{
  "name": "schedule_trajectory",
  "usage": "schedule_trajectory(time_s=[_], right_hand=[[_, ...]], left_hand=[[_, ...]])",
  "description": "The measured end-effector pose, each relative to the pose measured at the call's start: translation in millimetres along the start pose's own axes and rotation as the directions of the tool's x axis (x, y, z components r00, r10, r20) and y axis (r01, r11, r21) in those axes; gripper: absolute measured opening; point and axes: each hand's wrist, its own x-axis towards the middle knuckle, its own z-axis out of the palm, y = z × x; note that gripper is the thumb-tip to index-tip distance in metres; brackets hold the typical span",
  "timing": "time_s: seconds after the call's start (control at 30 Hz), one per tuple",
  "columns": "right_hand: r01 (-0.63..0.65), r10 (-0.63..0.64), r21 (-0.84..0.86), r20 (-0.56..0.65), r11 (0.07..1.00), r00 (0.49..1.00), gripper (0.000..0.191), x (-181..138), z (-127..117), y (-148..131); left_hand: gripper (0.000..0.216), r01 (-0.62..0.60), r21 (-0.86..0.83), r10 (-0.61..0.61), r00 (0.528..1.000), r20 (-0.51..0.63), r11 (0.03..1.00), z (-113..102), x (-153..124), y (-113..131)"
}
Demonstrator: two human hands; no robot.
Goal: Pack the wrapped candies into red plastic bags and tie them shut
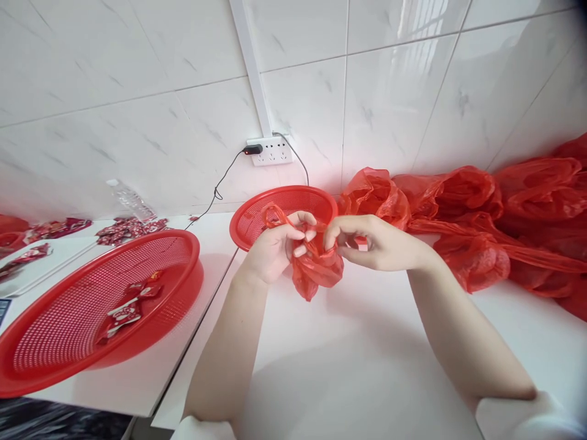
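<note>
Between my two hands hangs a small red plastic bag [316,272], gathered at the top, its rounded bottom above the white table. My left hand [275,247] is closed on the bag's neck, with a loop of the plastic sticking up past the fingers. My right hand [373,241] pinches the bag's other side with bent fingers. What the bag holds cannot be made out. Just behind my hands stands a round red plastic basket [284,194], partly covered by them.
A larger red basket [195,269] with several red wrapped packets [126,313] stands left. Filled red bags [472,189] line the right and back. A clear bottle [132,200] lies near more packets [131,229]. A cable [217,192] runs from the power strip [273,151].
</note>
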Motion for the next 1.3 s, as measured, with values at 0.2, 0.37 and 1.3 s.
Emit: schedule_trajectory(time_s=[0.2, 0.37, 1.3], right_hand=[[0.066, -0.045, 0.178, -0.118, 0.982, 0.992, 0.063, 8.6, 16.5, 7.2], [-0.009, 0.008, 0.260, 0.006, 0.966, 1.000, 0.062, 7.5, 17.3, 8.9], [-0.072, 0.267, 0.857, -0.078, 0.511, 0.961, 0.010, 5.4, -6.3, 19.9]], left_hand=[[0.021, -0.067, 0.285, 0.032, 0.991, 0.128, 0.956, 7.1, -10.1, 2.5], [0.014, -0.215, 0.659, 0.204, 0.974, 0.095, 0.721, 8.3, -19.2, 8.7], [0.016, -0.620, 0.425, 0.491, 0.784, 0.380, 0.660, -10.4, -1.3, -3.7]])
